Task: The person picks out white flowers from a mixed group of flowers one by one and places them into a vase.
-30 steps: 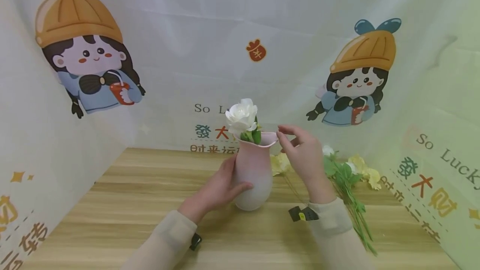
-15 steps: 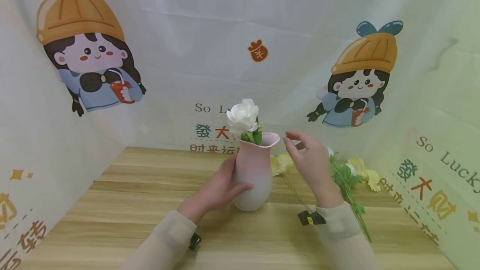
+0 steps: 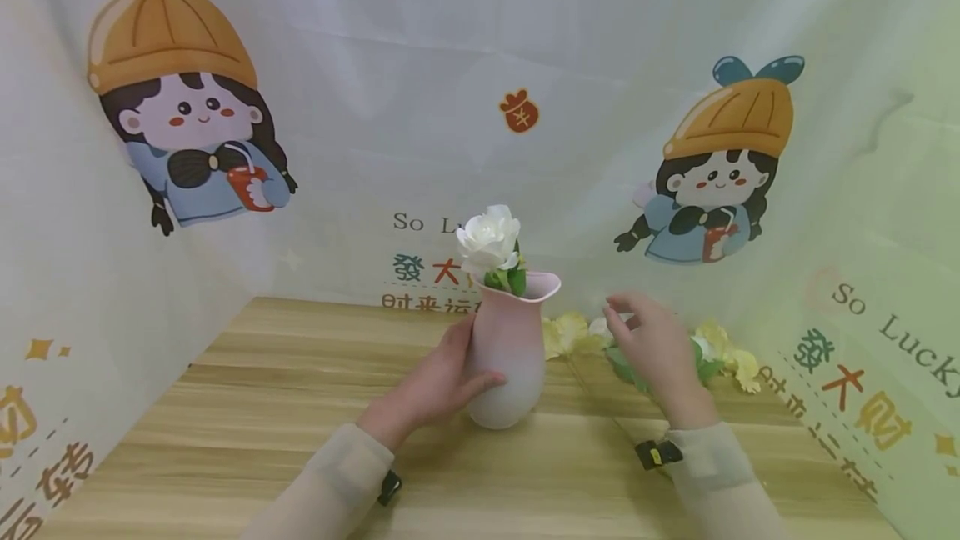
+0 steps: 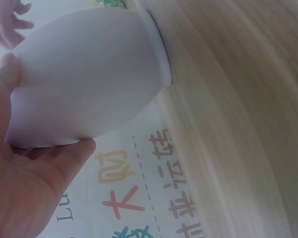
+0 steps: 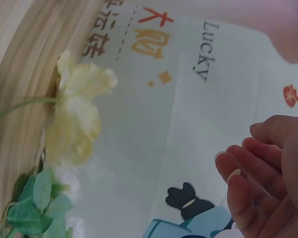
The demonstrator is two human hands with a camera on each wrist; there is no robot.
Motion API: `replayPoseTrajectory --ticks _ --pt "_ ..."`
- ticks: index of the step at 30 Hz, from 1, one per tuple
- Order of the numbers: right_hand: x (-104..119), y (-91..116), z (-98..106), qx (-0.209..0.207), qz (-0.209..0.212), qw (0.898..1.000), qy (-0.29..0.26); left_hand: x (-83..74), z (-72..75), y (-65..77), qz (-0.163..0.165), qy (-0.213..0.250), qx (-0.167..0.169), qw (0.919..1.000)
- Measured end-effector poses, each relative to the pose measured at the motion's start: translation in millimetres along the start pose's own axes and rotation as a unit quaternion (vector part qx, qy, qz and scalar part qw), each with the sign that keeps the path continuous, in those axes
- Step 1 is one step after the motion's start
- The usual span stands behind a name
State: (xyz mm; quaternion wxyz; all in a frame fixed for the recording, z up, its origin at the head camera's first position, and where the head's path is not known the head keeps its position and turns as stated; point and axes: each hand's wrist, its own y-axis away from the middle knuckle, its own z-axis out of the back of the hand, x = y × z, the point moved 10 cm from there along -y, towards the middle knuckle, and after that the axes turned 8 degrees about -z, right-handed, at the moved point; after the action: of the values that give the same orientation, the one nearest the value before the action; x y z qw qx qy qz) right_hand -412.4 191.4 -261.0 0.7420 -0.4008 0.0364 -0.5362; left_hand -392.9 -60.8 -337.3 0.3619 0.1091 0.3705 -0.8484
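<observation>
Cream sleeves (image 3: 303, 500), wide cuffs (image 3: 354, 458), black wrist pieces (image 3: 647, 456)

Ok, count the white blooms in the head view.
3 visible: one bloom rising from the vase, a second bloom left of the right hand, a third bloom right of it. That hand may hide others.

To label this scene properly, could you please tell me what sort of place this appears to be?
Probably a makeshift tabletop filming booth: printed cloth hangs behind and on both sides of a wood-grain table, where the left hand grips a vase.
</observation>
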Motion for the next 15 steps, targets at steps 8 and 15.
replayPoseTrajectory --ticks 8,15 --pt "-31 3 -9 0.058 -0.049 0.996 0.041 2.6 -2.0 1.9 0.002 -0.006 0.003 1.0000" --pt "-69 11 -25 0.144 -0.105 0.979 0.095 2.9 -2.6 1.4 0.000 -0.010 0.005 0.9999"
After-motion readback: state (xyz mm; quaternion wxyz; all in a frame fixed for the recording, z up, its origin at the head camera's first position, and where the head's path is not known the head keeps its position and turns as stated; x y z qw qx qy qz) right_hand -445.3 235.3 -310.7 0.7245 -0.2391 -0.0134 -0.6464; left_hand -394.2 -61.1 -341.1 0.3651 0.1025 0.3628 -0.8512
